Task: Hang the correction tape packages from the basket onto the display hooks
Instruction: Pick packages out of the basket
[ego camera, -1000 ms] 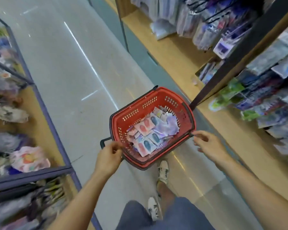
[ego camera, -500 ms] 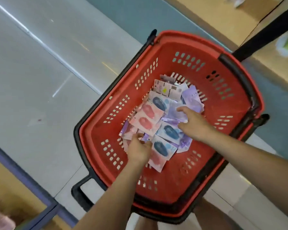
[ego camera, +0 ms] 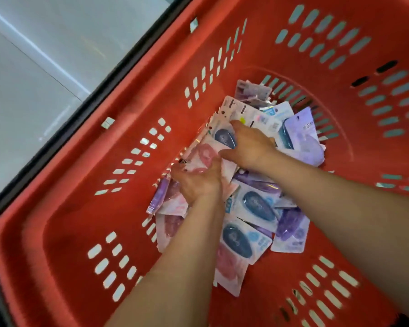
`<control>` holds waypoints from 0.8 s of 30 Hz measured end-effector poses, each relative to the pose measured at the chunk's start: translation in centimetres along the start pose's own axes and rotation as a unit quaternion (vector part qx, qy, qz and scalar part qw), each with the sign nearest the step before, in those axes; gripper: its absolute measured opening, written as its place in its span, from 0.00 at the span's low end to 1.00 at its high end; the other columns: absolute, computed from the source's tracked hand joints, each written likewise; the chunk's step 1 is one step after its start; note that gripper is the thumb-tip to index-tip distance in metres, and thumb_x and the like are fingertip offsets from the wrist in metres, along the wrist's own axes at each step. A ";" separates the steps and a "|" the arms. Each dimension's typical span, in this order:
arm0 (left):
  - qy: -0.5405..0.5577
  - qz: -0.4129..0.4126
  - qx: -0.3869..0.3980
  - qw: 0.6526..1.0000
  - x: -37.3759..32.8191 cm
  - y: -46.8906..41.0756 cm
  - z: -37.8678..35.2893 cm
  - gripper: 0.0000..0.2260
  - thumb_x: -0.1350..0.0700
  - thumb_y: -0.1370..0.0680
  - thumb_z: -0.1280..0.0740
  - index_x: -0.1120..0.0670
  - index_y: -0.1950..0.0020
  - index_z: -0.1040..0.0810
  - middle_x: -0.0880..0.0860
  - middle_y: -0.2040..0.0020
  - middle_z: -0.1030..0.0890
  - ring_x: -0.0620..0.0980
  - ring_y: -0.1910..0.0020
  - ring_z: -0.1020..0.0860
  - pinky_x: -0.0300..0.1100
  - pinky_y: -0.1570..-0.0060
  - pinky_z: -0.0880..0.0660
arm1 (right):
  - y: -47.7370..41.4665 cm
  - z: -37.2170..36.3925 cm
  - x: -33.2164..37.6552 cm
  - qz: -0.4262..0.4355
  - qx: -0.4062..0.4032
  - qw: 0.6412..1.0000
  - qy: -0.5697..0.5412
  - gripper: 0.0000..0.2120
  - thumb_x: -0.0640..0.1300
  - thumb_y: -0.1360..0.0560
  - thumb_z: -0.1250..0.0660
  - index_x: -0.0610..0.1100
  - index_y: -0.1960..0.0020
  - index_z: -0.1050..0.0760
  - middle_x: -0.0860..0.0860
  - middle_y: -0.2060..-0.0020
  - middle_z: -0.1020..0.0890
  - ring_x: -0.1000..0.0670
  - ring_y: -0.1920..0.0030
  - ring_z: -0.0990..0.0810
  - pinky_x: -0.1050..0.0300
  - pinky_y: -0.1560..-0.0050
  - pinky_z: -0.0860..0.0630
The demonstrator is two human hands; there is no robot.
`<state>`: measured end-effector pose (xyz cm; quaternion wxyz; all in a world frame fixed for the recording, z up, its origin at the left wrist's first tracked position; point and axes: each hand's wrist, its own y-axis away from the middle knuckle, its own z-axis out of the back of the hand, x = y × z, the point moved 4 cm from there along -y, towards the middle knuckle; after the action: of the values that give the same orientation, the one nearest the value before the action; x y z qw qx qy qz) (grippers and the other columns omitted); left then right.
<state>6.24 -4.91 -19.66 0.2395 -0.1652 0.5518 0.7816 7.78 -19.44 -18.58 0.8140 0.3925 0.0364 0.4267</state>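
Observation:
A red plastic basket (ego camera: 85, 232) fills the view. On its floor lies a heap of several correction tape packages in pink, blue and purple, among them a blue one (ego camera: 236, 241) and a purple one (ego camera: 302, 135). My left hand (ego camera: 196, 182) is deep in the heap, its fingers curled around pink packages (ego camera: 203, 154). My right hand (ego camera: 248, 145) lies just beyond it, fingers spread over a blue package (ego camera: 224, 138) and thumb against the pink ones. No display hooks are in view.
The basket has a black rim (ego camera: 99, 88) and slotted walls. Grey shiny floor (ego camera: 45, 55) shows at the upper left, outside the basket.
The view has closed in on the basket. Both hands went from its rim into the heap; my left hand has closed on pink packages and my right has shifted left onto a blue one.

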 end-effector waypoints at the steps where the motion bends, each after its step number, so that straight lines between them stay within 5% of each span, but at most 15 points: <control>1: 0.001 -0.012 0.001 1.000 0.1 -0.1 0.2 0.36 0.52 0.31 0.21 0.54 0.28 0.35 0.49 0.43 0.27 0.47 0.49 0.27 0.36 0.51 0.31 | 0.1 0.4 -0.1 0.010 0.011 1.000 -0.018 0.33 0.52 0.25 0.29 0.44 0.25 0.38 0.43 0.32 0.26 0.40 0.32 0.27 0.49 0.39 0.29; 4: 0.060 0.003 0.023 0.998 0.6 -0.9 1.2 0.38 0.60 0.36 0.19 0.49 0.30 0.32 0.53 0.38 0.22 0.52 0.46 0.21 0.46 0.47 0.22 | 0.9 1.9 -0.8 0.013 0.045 0.996 -0.074 0.27 0.46 0.27 0.26 0.42 0.31 0.30 0.44 0.36 0.23 0.42 0.37 0.24 0.53 0.39 0.28; 8: 0.097 0.038 0.065 0.992 -0.2 1.6 3.3 0.41 0.65 0.33 0.21 0.44 0.29 0.37 0.50 0.39 0.21 0.54 0.43 0.20 0.55 0.40 0.23 | 3.8 3.0 -1.6 -0.026 0.106 0.956 -0.271 0.17 0.40 0.27 0.26 0.44 0.41 0.27 0.46 0.47 0.16 0.44 0.48 0.17 0.44 0.42 0.22; 11: 0.128 0.021 0.135 0.982 -1.5 4.5 4.8 0.40 0.64 0.35 0.21 0.44 0.28 0.33 0.50 0.40 0.18 0.56 0.43 0.18 0.59 0.42 0.23 | 6.5 3.6 -2.0 -0.029 0.109 0.924 -0.365 0.22 0.36 0.26 0.29 0.51 0.36 0.29 0.47 0.49 0.16 0.47 0.53 0.17 0.45 0.45 0.21; 15: 0.247 0.109 0.224 0.936 -1.9 7.8 5.2 0.28 0.61 0.35 0.27 0.56 0.34 0.23 0.58 0.41 0.17 0.60 0.44 0.17 0.55 0.49 0.19 | 10.2 4.9 -3.0 -0.023 0.033 0.883 -0.468 0.37 0.29 0.26 0.33 0.68 0.35 0.34 0.44 0.48 0.16 0.47 0.55 0.19 0.48 0.52 0.22; 20: 0.295 0.143 0.264 0.907 -1.5 10.0 4.5 0.21 0.58 0.26 0.32 0.58 0.33 0.24 0.60 0.37 0.20 0.62 0.37 0.22 0.60 0.38 0.26 | 13.5 5.9 -3.4 0.015 -0.021 0.913 -0.407 0.29 0.29 0.28 0.36 0.59 0.38 0.25 0.63 0.46 0.21 0.65 0.54 0.22 0.73 0.56 0.27; 24: 0.227 0.102 0.303 0.920 -0.9 11.6 1.4 0.15 0.57 0.19 0.35 0.58 0.33 0.25 0.64 0.37 0.21 0.60 0.39 0.20 0.60 0.37 0.26 | 14.5 4.0 -2.4 -0.004 0.060 0.876 -0.478 0.15 0.35 0.26 0.37 0.50 0.45 0.22 0.54 0.51 0.17 0.62 0.56 0.20 0.68 0.58 0.26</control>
<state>0.54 -6.94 -9.61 0.0657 -0.2003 0.8157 0.5386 -1.78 -18.84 -6.81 0.7088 0.5968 -0.3297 0.1810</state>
